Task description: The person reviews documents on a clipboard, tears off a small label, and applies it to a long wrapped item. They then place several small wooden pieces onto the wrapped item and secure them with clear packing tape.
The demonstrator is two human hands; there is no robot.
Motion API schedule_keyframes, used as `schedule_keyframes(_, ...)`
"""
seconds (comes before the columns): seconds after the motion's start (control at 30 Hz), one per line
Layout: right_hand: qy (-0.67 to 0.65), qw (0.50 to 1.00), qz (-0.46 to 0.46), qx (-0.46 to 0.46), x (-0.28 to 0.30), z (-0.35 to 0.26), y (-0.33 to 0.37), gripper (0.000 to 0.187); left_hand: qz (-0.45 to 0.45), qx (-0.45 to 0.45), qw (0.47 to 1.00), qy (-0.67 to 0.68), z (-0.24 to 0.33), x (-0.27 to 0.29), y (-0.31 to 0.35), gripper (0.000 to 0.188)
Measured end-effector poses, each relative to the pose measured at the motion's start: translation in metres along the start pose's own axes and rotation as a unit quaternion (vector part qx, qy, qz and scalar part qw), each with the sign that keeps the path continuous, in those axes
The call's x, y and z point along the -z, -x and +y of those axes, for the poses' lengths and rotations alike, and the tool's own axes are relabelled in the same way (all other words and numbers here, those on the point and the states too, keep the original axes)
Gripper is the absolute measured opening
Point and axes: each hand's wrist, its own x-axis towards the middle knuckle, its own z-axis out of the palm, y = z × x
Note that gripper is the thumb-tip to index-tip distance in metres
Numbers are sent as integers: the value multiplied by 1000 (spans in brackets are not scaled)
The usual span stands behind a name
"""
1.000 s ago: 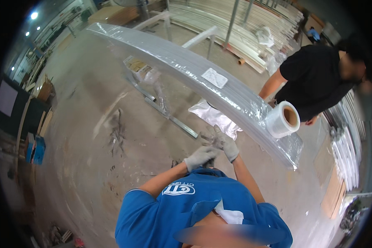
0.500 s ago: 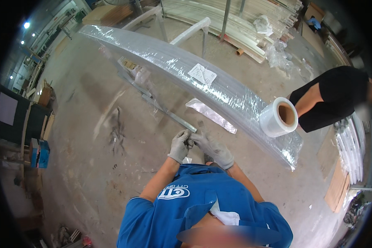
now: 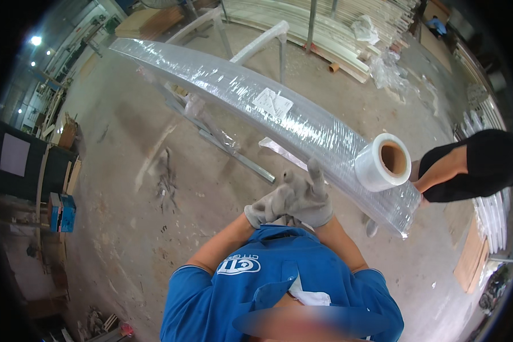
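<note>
Both my hands wear grey work gloves and meet in front of my waist. My left hand [image 3: 269, 205] is closed against the thumb side of my right hand, its fingers pressed on the right glove. My right hand [image 3: 313, 204] has its fingers stretched up and apart, with nothing in them. Just beyond them lies a long bundle wrapped in clear film [image 3: 211, 77], slanting from far left to near right. A paper label [image 3: 272, 102] is on its top. A roll of stretch film [image 3: 368, 169] stands upright near its right end.
Another person [image 3: 467, 165] in black bends at the bundle's right end, a hand by it. A metal stand [image 3: 239, 159] reaches under the bundle. Long stacked profiles [image 3: 319, 37] lie at the back, near crumpled clear film [image 3: 387, 74]. Boards [image 3: 472, 256] lie at right.
My hands have drawn together; the right one has turned upward with fingers spread, and the left has moved right onto it. The other person has moved down toward the bundle's end.
</note>
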Motion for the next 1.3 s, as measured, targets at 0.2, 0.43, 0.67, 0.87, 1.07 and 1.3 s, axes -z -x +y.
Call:
schedule_keyframes(0.2,65,997,15,-42,4,23,26,69,-53,8,999,-8,59,-15,13,29)
schedule_keyframes(0.43,36,998,-17,-49,4,43,25,70,-163,27,985,-50,81,-20,21,24)
schedule_keyframes(0.67,-59,993,84,-48,1,45,10,72,-63,-20,997,-48,56,-17,16,23)
schedule_keyframes(0.87,376,884,277,-33,-35,-21,21,81,-31,-67,992,-104,47,-56,-19,22)
schedule_keyframes(1.07,870,374,283,153,-56,-57,49,90,17,-284,941,-182,93,-81,-30,25)
schedule_keyframes(1.3,669,539,218,463,-75,-120,18,87,-145,-284,888,-333,104,-108,-57,26)
